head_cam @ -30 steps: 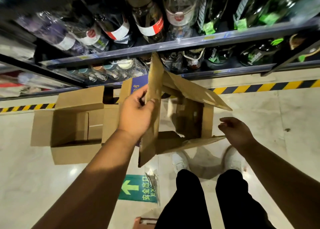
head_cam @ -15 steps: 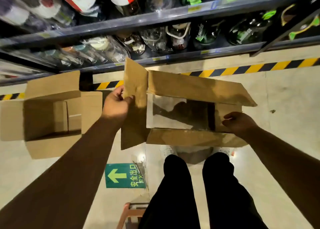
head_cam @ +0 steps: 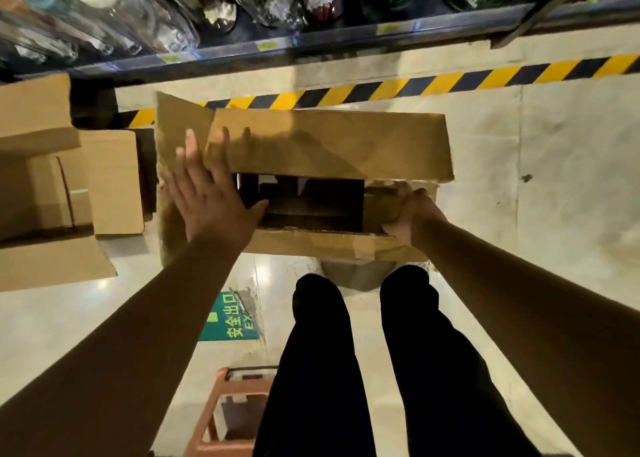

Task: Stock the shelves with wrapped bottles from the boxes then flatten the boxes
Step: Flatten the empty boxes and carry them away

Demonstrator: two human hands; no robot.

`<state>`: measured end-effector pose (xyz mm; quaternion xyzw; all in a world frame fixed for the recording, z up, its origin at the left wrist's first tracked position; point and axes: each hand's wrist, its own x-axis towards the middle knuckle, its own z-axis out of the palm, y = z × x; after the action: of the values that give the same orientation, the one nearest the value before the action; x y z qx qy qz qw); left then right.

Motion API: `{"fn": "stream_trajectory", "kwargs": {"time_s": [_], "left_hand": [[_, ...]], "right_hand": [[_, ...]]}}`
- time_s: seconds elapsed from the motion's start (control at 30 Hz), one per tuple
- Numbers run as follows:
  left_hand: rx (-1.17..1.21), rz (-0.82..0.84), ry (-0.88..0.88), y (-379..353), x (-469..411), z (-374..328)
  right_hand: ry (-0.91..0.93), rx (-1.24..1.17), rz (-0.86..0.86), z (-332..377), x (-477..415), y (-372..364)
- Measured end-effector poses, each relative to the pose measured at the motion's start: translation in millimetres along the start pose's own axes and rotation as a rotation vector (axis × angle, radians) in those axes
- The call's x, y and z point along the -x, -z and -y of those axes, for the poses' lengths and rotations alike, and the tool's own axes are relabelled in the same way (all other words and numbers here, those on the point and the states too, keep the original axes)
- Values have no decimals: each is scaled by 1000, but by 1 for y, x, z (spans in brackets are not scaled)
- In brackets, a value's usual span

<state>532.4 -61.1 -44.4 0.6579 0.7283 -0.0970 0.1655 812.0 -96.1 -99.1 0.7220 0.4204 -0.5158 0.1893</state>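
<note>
an opened cardboard box (head_cam: 329, 145) is held above the floor in front of the legs, gripped at its right end by the right hand (head_cam: 410, 214). the left hand (head_cam: 211, 200) is spread with straight fingers at its left flaps. a green floor sign (head_cam: 230, 321) is marked "安全出口" and "exi"; the shelf tags (head_cam: 267, 45) cannot be read.
</note>
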Motion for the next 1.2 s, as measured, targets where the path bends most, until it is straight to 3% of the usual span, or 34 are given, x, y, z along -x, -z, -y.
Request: {"fn": "stream_trajectory", "kwargs": {"time_s": [0.1, 0.23, 0.4, 0.53, 0.77, 0.9, 1.07, 1.2], "left_hand": [[33, 240, -137, -16, 8, -19], [219, 449, -160, -33, 9, -33], [152, 633, -242, -41, 10, -32], [46, 494, -275, -43, 39, -25], [186, 377, -368, -48, 94, 1], [207, 349, -443, -62, 105, 16], [210, 154, -559, -74, 102, 19], [221, 185, -565, -74, 105, 18]], "right_hand": [[-8, -37, -46, 1, -3, -6], [-32, -39, -73, 3, -8, -6], [-87, 246, -29, 10, -21, -8], [-113, 201, -59, 25, -23, -21], [-288, -173, -162, 33, -16, -58], [-350, -187, -190, 20, -25, -80], [-356, -191, -238, 9, -42, -96], [-357, -166, -253, 6, -42, -96]]}}
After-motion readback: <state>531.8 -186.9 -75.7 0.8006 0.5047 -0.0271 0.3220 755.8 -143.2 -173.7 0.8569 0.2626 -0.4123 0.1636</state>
